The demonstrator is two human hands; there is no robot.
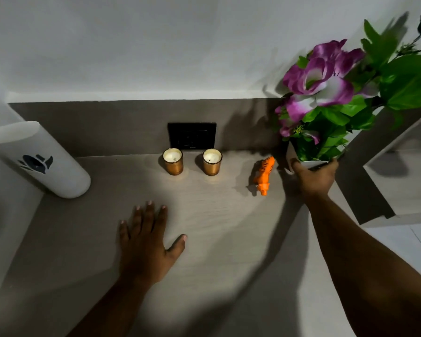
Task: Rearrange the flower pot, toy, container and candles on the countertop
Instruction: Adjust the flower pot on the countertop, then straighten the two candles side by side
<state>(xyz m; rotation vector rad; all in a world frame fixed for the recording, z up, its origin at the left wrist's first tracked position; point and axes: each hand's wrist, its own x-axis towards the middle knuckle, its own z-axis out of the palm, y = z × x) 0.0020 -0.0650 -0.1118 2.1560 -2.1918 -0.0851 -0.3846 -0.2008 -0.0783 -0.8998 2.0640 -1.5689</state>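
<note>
My right hand (314, 177) grips the rim of a white flower pot (292, 155) at the far right of the countertop; purple flowers and green leaves (326, 93) rise from it. Just left of the pot stands an orange toy tiger (265, 175). Two candles in copper glasses, one on the left (172, 161) and one on the right (212, 162), stand side by side near the back wall. A tall white cylindrical container (38, 159) with a dark motif stands at the far left. My left hand (146, 242) lies flat on the countertop, fingers spread, holding nothing.
The beige countertop (216, 239) runs to a grey backsplash bearing a black wall socket (192, 136) behind the candles. The counter's right edge drops away beside the pot, with a grey panel (365, 190) and floor tiles beyond.
</note>
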